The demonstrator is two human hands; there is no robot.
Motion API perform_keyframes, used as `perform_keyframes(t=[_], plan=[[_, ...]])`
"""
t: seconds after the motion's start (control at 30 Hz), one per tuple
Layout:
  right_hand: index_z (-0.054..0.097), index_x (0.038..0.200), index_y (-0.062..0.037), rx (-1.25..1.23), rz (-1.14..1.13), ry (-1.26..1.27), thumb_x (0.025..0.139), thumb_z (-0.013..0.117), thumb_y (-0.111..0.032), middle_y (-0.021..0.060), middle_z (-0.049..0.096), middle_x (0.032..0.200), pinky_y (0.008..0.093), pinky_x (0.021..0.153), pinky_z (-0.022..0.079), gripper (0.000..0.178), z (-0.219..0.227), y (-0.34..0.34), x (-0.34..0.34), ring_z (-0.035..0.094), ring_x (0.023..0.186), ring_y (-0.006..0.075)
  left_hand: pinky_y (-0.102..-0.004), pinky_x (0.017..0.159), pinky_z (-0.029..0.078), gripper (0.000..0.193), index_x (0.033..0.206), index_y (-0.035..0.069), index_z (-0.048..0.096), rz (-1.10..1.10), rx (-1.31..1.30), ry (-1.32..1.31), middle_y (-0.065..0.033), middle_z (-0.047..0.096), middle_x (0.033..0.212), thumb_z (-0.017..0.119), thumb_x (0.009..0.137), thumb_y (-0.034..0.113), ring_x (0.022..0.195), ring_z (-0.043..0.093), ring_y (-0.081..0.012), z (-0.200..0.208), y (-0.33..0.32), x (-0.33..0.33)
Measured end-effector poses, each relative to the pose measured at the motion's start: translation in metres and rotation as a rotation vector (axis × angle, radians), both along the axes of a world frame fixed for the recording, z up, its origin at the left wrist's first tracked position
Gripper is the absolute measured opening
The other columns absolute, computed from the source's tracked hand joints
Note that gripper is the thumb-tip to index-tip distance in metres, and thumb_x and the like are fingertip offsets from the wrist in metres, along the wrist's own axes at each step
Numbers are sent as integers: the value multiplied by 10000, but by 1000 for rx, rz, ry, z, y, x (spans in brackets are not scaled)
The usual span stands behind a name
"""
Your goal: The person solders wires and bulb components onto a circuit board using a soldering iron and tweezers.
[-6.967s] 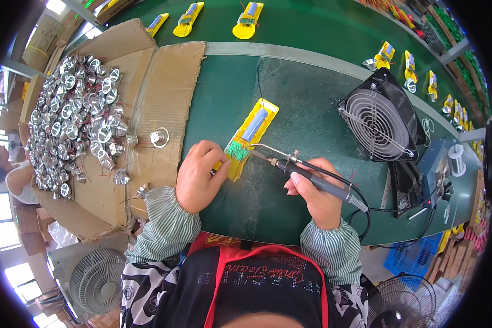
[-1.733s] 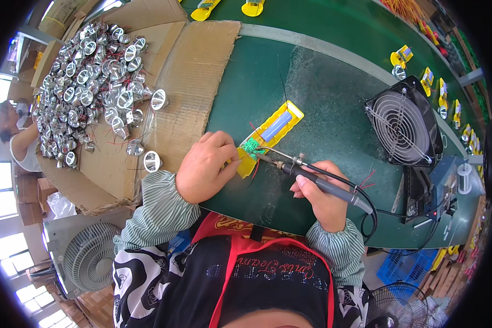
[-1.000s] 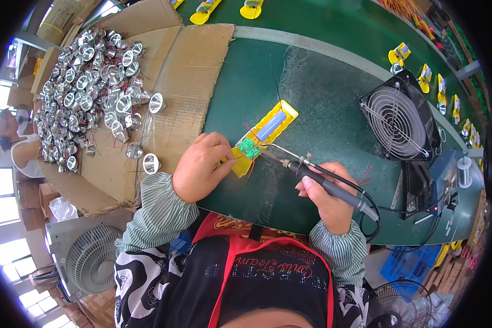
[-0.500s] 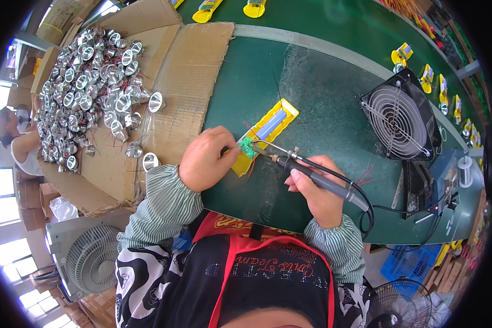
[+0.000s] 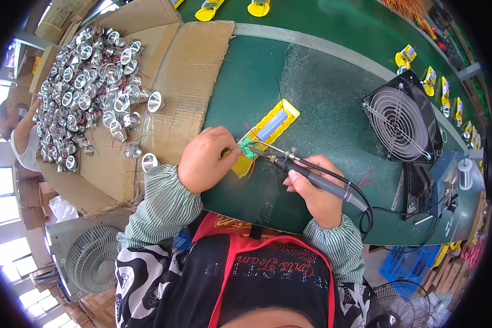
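My right hand (image 5: 318, 198) is closed round a grey soldering iron (image 5: 329, 183) with a thin metal feed tube clamped alongside. The iron's tip and the tube end meet a small green circuit board (image 5: 247, 147). This board lies over the lower end of a yellow plastic casing (image 5: 291, 109), where a blue cylindrical battery (image 5: 271, 126) sits; red wires and one long black wire stick out. At the board's left edge my left hand (image 5: 209, 159) is pinched shut; whatever is between its fingertips is hidden.
On the left, a cardboard box (image 5: 194, 71) holds many silver reflector cups (image 5: 82, 102) with red wires. A black fan (image 5: 402, 120) stands at right, near a blue soldering station (image 5: 444, 169) and solder spool (image 5: 464, 174). Yellow casings (image 5: 404, 56) line the far green belt (image 5: 322, 24).
The iron's tip has shifted very slightly left on the board. Casings on the far belt have moved a little to the right. A co-worker at far left has shifted, with an arm raised.
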State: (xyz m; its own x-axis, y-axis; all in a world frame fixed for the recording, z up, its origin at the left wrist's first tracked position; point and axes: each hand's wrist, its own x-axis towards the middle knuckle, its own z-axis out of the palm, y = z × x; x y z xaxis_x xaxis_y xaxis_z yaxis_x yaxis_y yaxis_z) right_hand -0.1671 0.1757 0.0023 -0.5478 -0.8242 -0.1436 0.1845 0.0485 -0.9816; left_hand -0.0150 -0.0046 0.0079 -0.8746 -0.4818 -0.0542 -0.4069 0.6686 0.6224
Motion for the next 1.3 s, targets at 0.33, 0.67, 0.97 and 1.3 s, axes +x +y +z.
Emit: perform_keyframes(t=[0.33,0.67,0.97,1.3], plan=[[523,924,64,-27,-96,-20,811,610,-2,135,636,769,257,587,534,157,12,14,-9,636,671,148,-375,714,445,110,760,11,598,-7,-6,6,-119,581,823,618,772,118,813,560,-294,-2,0,1],[526,933,60,-7,-219,-6,813,609,-1,123,634,762,244,586,524,158,20,38,-28,634,665,149,-386,732,434,174,838,21,587,-126,-189,76,-111,573,870,632,758,169,819,543,-313,9,17,5],[539,926,51,-103,-266,-10,807,620,5,116,637,793,244,590,538,151,9,48,-48,635,696,140,-393,743,458,348,978,13,557,-9,-196,-30,-153,568,941,696,727,210,845,570,-330,35,10,-39],[582,937,21,-19,-361,-23,795,649,-22,100,652,801,249,570,526,163,-1,65,-61,631,677,121,-365,782,468,383,1020,0,582,-101,-156,100,-201,618,933,625,807,315,867,611,-300,-5,-94,-296]])
